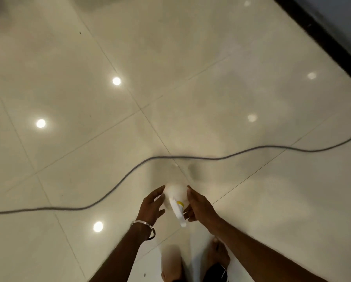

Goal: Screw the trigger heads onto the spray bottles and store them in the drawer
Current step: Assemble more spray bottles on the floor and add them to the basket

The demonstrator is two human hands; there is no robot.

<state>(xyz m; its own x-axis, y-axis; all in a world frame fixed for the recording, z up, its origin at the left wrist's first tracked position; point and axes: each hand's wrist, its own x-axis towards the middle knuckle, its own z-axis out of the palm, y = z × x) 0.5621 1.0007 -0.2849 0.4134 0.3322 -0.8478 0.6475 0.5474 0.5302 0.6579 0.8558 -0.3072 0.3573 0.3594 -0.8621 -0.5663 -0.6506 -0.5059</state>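
**Evidently a bottle with its head on, carried over the floor**

Seemingly the screwing step is done on this spray bottle (pixel 175 193): a white trigger head (pixel 177 212) with a yellow collar sits on its round, pale, smooth body. The left hand (pixel 151 206) cups the bottle's left side with fingers curled; the right hand (pixel 199 207) wraps its right side near the collar. Beyond the bottle a grey cable (pixel 129 174) snakes over glossy tiled floor (pixel 252 180). Next, I judge, comes finding the drawer, which is out of view.

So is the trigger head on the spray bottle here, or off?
On. The white trigger head sits atop the bottle at its yellow collar. How tightly it is screwed, cannot tell.
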